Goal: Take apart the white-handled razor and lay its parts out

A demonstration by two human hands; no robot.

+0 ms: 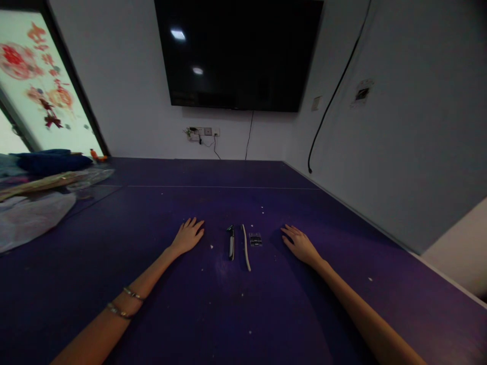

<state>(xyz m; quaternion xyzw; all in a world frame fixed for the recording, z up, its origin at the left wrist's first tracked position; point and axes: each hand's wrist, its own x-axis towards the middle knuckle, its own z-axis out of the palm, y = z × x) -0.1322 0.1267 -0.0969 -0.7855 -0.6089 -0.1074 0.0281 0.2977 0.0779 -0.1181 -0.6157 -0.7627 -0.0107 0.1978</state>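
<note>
My left hand (187, 236) lies flat on the dark purple tabletop (163, 314), fingers spread, holding nothing. Two bracelets circle that forearm. On the other side, my right hand (300, 244) rests palm down with its fingers apart and nothing in it. Between the hands, three small things lie side by side. Nearest my left hand is a razor (231, 244) with a dark and pale handle, its head pointing away from me. Beside it is a thin, slightly curved whitish stick (246, 248) with a darker far end. A small dark, flat pack (255, 240) lies closest to my right hand.
Clear plastic bags (36, 215) and folded dark blue cloth (55, 161) are piled at the left. A small orange object (95, 154) stands behind them. A black cable (337, 88) hangs down the right wall. White specks dot the tabletop. A television (239, 56) hangs ahead.
</note>
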